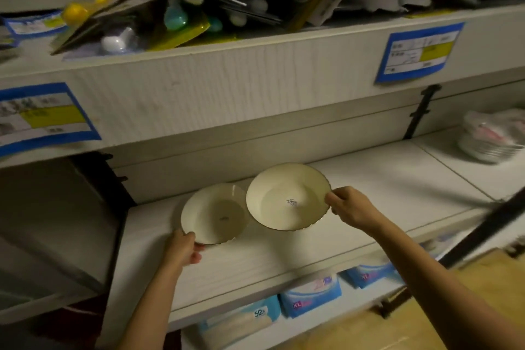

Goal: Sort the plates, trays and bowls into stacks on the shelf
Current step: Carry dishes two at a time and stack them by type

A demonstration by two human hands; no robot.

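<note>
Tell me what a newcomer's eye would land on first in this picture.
Two cream, dark-rimmed bowls sit at the centre over the middle shelf. The left hand grips the left bowl by its near rim, and the right hand pinches the right bowl, which is tilted and overlaps the other's edge. Above them, a jumble of blister packs crowds the top shelf.

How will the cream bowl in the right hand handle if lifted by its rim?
The cream bowl looks rigid and glazed, probably ceramic, so likely to chip if it knocks the second bowl beside it. The right hand pinches one edge only, so it may tilt or slip on the glossy rim.
</note>
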